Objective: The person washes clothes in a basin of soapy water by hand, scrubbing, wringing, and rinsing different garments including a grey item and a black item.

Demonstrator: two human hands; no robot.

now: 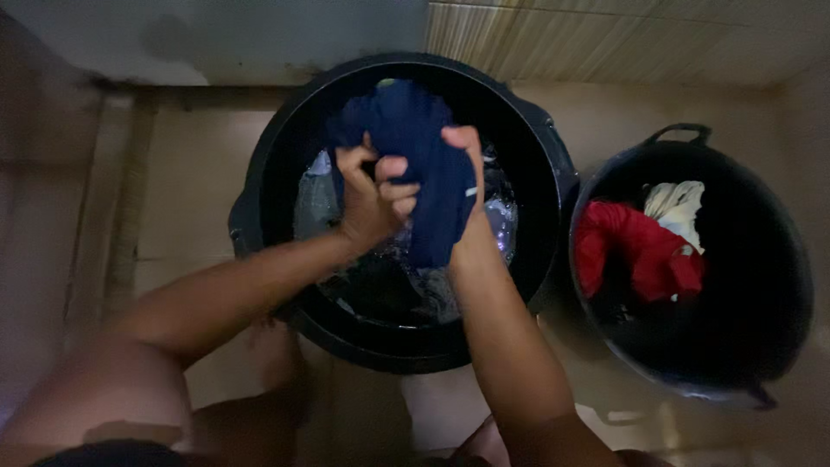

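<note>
Nearest the camera, the person's bare knees and forearms fill the lower part of the head view, the arms reaching out over a large black wash tub that stands on a pale tiled floor. The left hand is curled into a fist, its fingers clenched tight on a bunched fold of a dark blue garment. The right hand is just beside it, fingers wrapped closed over the same cloth from the right, so the two fists nearly touch with the fabric gathered between them. The garment is held up above the middle of the tub, its lower end hanging down toward the water, which glints around some pale, half-sunk laundry; what those pieces are cannot be told. To the right, near the first tub but apart from it, stands a second black tub with a loop handle, holding a red garment and, behind it, a white cloth. Farthest off, a pale wall runs across the top, with a ribbed yellowish panel on the right.
</note>
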